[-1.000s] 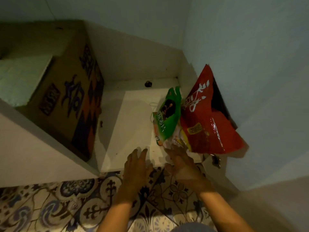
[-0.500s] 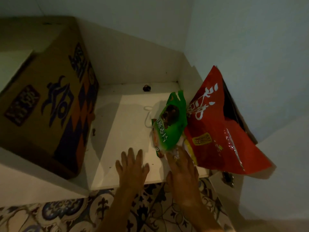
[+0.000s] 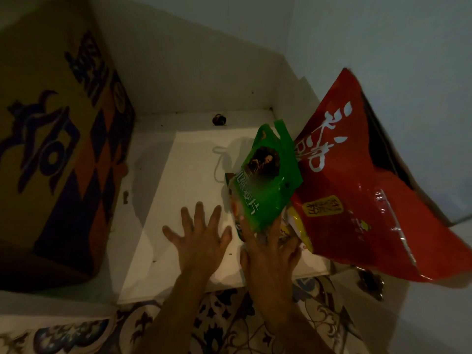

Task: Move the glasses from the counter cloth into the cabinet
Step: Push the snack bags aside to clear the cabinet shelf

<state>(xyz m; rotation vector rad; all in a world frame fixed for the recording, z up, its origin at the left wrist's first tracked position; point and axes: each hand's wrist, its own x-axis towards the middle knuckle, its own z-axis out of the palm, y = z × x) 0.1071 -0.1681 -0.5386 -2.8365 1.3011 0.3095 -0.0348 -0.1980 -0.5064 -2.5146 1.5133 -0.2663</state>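
No glasses and no counter cloth are in view. I look down into a dim low cabinet with a white shelf floor (image 3: 178,190). My left hand (image 3: 201,241) lies flat on the shelf near its front edge, fingers spread, holding nothing. My right hand (image 3: 270,256) is right beside it, fingers around the bottom of a green snack packet (image 3: 268,185) that stands tilted. The packet leans against a big red bag (image 3: 357,200) on the cabinet's right side. Smaller packets under the green one are mostly hidden.
A large printed cardboard box (image 3: 56,139) fills the cabinet's left side. A small dark object (image 3: 219,120) sits at the back wall and a white cord (image 3: 219,162) lies on the shelf. A metal hinge (image 3: 370,283) sits by the right wall. Patterned floor tiles (image 3: 229,325) lie below.
Both hands have reached further into the cabinet. The left hand has spread flat on the shelf; the right has closed in under the green packet. The view has moved closer.
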